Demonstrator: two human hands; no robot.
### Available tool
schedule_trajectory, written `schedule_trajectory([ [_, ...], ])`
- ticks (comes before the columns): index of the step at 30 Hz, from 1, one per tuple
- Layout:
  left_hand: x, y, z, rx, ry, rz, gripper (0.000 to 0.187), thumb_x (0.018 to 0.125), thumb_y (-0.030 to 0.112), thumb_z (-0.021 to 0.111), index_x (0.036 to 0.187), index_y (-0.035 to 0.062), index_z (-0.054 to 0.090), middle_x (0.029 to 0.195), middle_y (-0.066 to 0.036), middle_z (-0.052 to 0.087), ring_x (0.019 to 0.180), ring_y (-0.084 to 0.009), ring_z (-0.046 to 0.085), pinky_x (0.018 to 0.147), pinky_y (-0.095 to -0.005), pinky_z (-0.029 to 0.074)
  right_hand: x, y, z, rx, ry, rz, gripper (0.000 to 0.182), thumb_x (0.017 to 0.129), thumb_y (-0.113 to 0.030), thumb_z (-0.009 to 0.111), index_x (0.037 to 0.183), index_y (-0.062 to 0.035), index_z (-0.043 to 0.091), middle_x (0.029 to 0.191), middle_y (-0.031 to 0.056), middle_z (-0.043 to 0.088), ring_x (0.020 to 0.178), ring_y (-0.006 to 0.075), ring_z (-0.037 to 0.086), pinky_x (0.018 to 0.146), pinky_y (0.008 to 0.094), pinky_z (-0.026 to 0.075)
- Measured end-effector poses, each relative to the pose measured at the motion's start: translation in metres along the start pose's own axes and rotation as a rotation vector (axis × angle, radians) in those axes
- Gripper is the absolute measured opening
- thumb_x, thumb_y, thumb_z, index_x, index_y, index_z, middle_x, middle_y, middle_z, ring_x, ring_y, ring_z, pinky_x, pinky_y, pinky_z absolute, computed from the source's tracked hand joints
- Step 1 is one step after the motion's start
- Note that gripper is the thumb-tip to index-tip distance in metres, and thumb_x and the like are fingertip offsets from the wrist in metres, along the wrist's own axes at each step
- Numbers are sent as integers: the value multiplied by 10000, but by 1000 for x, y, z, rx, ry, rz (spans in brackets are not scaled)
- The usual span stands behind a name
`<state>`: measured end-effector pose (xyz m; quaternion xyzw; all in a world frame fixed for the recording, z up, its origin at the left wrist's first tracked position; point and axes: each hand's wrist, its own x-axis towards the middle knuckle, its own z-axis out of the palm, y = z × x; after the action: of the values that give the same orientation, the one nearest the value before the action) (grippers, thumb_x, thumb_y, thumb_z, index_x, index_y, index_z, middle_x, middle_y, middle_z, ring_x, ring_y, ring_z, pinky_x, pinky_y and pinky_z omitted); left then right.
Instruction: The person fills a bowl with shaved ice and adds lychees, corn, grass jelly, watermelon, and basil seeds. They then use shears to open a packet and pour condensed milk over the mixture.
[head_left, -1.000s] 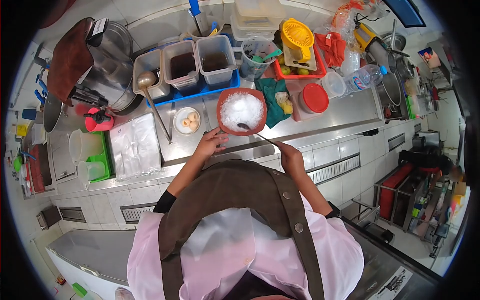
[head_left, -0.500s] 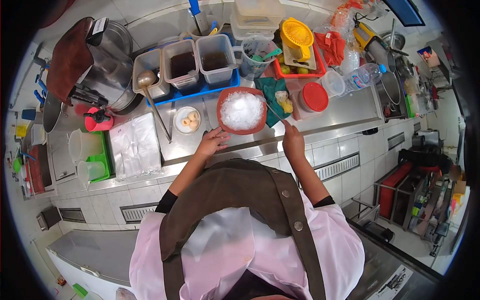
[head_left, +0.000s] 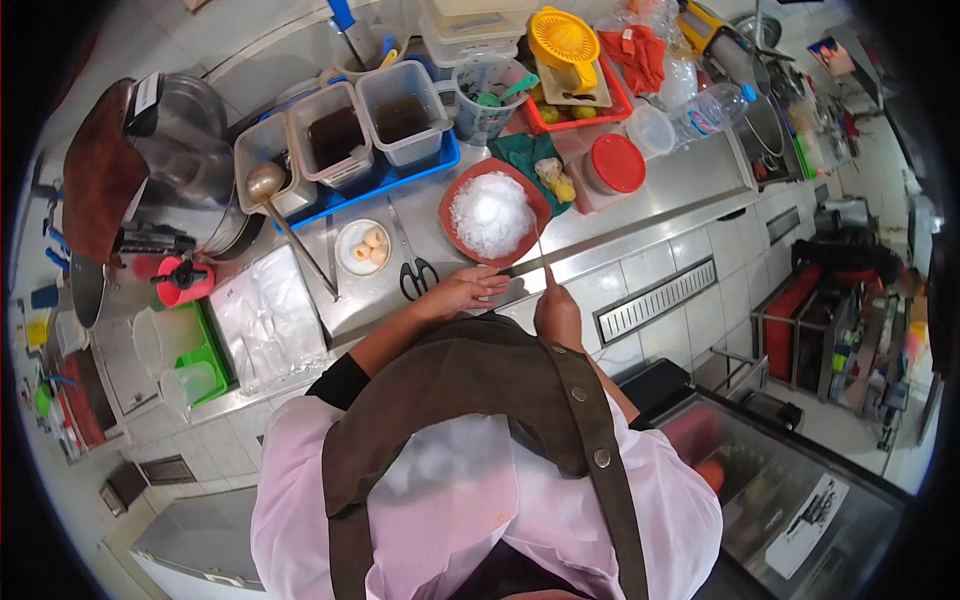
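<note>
A reddish-brown bowl [head_left: 541, 203] heaped with white shaved ice [head_left: 492, 212] sits on the steel counter. Below its near rim, my left hand [head_left: 470, 291] is open, fingers stretched out and fingertips close to the counter's edge. My right hand [head_left: 558, 318] is closed around the handle of a thin spoon [head_left: 541, 246], which points up to the bowl's right rim; its tip is hard to make out. Left of the bowl lie black-handled scissors [head_left: 418, 279] and a small white dish [head_left: 345, 240] of pale round fruits [head_left: 371, 247]. A green cloth [head_left: 517, 153] lies behind the bowl.
Tubs of dark liquid [head_left: 338, 137] stand in a blue tray [head_left: 440, 160] at the back. A ladle [head_left: 300, 240] leans across the counter beside plastic bags [head_left: 268, 318]. Rightward are a red-lidded container [head_left: 617, 165], a yellow juicer [head_left: 563, 45] and a water bottle [head_left: 712, 115].
The view has swung right. My left hand has moved off the bowl's left side to below its near rim. My right hand has drawn nearer my body with the spoon. The scissors' handles now show.
</note>
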<state>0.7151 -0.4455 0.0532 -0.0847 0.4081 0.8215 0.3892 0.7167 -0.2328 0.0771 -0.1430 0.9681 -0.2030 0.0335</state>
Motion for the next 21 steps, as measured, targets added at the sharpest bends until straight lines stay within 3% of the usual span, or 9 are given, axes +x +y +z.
schedule_trajectory([
  [4,13,1,-1,124,-68,-47,554,885,87,426,1374,10,177,1345,-118,385,1201,-216,415,953,-339,364,-13,-13,16,151,-37,88,514,757,-5,496,1257,22,383,761,217,556,616,373,566,555,439,462],
  [8,6,15,5,266,-130,-118,499,891,121,426,1356,38,264,1296,-114,445,1172,-210,445,950,-334,365,-18,-27,-4,190,107,154,500,780,46,450,1272,1,369,829,225,531,722,383,560,608,441,455],
  [15,-10,16,-14,346,-216,-184,443,890,123,422,1321,51,351,1248,-112,491,1149,-195,465,939,-339,375,28,-27,-4,183,298,37,513,740,91,440,1244,-1,405,841,205,518,734,375,537,640,426,449],
  [21,-27,16,-27,329,-124,-125,436,886,101,413,1319,73,366,1261,-110,481,1163,-194,453,951,-340,360,25,-13,19,109,197,-93,609,670,108,451,1266,-2,399,843,188,527,705,340,535,652,411,442],
])
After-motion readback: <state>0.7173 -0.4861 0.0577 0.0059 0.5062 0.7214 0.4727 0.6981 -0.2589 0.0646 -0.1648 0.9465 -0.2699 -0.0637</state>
